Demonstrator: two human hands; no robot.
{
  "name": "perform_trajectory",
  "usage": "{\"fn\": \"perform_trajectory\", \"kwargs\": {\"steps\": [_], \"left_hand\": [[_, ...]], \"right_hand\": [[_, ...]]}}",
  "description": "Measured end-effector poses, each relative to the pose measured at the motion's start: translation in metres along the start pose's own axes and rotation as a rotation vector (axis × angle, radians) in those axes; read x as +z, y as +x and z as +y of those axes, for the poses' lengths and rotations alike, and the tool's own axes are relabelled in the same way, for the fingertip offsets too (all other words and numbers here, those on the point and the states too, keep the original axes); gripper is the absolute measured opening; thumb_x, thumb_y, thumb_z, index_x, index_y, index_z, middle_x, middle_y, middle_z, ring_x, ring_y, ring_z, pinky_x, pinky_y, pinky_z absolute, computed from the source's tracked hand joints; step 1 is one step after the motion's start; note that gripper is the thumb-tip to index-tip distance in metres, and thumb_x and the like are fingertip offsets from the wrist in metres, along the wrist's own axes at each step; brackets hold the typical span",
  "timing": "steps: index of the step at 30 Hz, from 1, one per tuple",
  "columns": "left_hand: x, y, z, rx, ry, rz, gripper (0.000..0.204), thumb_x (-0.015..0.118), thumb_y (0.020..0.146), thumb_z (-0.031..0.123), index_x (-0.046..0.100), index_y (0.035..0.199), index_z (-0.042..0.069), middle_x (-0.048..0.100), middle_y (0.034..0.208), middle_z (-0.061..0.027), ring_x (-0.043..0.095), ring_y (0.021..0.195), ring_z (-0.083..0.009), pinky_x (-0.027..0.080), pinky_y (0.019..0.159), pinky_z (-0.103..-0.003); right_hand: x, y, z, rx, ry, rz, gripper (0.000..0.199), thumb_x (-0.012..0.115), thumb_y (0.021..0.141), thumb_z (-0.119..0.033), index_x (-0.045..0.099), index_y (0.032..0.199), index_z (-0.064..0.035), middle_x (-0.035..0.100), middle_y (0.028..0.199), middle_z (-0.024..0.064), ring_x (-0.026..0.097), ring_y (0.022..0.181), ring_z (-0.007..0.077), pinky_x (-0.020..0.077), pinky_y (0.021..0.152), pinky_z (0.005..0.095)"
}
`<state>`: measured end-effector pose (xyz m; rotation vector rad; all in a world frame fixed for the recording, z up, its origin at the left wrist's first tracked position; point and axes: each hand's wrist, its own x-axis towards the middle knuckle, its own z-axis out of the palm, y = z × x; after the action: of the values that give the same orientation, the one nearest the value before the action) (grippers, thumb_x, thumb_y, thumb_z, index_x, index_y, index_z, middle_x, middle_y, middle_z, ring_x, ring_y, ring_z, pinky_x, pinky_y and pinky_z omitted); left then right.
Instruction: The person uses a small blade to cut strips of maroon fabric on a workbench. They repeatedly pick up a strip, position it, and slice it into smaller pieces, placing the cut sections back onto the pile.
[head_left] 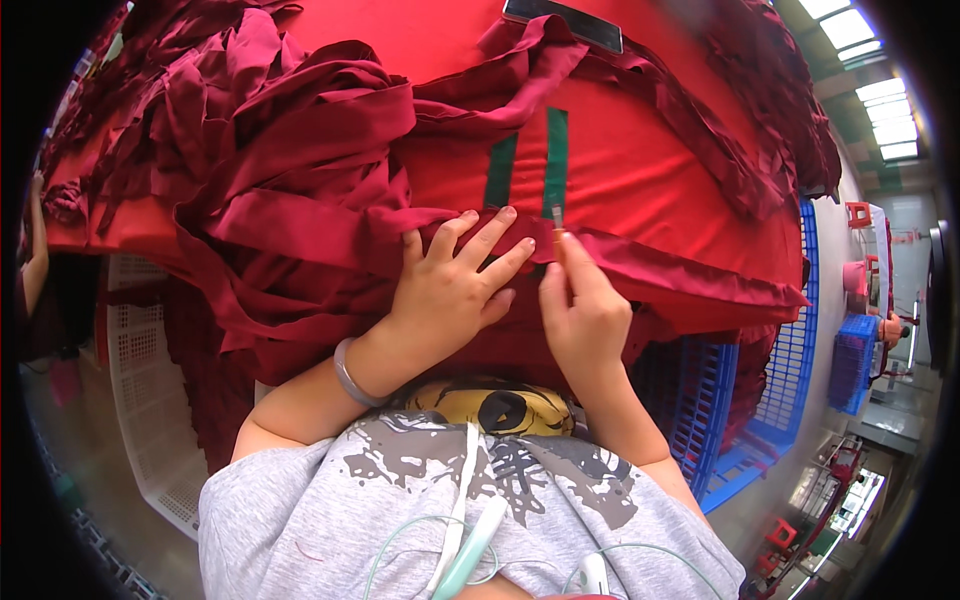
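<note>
A long dark-red fabric strip (655, 262) runs across the red-covered table in front of me. My left hand (455, 280) lies flat on it, palm down with its fingers spread. Just to the right, my right hand (588, 310) pinches a small tool (558, 222) with an orange handle and a narrow metal tip. The tip points away from me, at the strip's far edge by the near end of a green tape strip (556, 150). A second green tape strip (500, 172) runs beside it, just beyond my left fingertips.
A big tangled heap of dark-red strips (270, 150) covers the table's left. More fabric (770, 110) lies far right. A phone (565, 24) rests at the far side. Below the table edge stand a white crate (145, 380) and a blue crate (715, 400). Another person's arm (37, 245) shows far left.
</note>
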<state>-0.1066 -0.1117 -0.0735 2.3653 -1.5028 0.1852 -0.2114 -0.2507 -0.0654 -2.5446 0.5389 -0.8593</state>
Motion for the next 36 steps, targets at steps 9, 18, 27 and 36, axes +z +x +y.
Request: {"fn": "perform_trajectory", "kwargs": {"steps": [9, 18, 27, 36], "left_hand": [[0.003, -0.002, -0.002, -0.007, -0.038, 0.024, 0.053, 0.070, 0.078, 0.037, 0.059, 0.130, 0.030, 0.043, 0.148, 0.0027, 0.042, 0.122, -0.0248, 0.036, 0.093, -0.058], [0.003, -0.003, -0.004, 0.000, -0.047, 0.031, 0.056, 0.071, 0.077, 0.037, 0.057, 0.131, 0.030, 0.043, 0.148, 0.0029, 0.042, 0.122, -0.0247, 0.034, 0.095, -0.057], [0.004, -0.003, -0.004, 0.020, -0.022, 0.062, 0.053, 0.070, 0.078, 0.034, 0.060, 0.129, 0.029, 0.043, 0.148, 0.0031, 0.043, 0.121, -0.0254, 0.036, 0.093, -0.055], [0.003, -0.002, -0.006, 0.003, -0.032, 0.192, 0.038, 0.069, 0.075, 0.021, 0.068, 0.113, 0.022, 0.058, 0.125, 0.0024, 0.050, 0.111, -0.0237, 0.039, 0.089, -0.049]], "right_hand": [[-0.026, 0.004, -0.010, 0.039, -0.028, -0.296, 0.032, 0.064, 0.081, -0.010, 0.067, 0.112, -0.0042, 0.070, 0.081, 0.0117, 0.068, 0.065, 0.0249, 0.0533, 0.059, 0.0328], [-0.037, 0.031, -0.006, 0.356, 0.287, -0.159, 0.025, 0.061, 0.085, -0.005, 0.062, 0.110, 0.0007, 0.066, 0.090, 0.0168, 0.067, 0.074, 0.0258, 0.0515, 0.065, 0.0330], [0.004, 0.061, 0.000, 0.018, 0.078, -0.399, 0.012, 0.062, 0.084, -0.010, 0.064, 0.092, -0.0021, 0.058, 0.082, 0.0131, 0.061, 0.075, 0.0328, 0.0490, 0.067, 0.0407], [-0.016, 0.077, 0.023, 0.267, 0.213, -0.228, 0.015, 0.061, 0.092, -0.012, 0.062, 0.093, 0.0029, 0.063, 0.083, 0.0139, 0.062, 0.076, 0.0272, 0.0463, 0.066, 0.0368]]}}
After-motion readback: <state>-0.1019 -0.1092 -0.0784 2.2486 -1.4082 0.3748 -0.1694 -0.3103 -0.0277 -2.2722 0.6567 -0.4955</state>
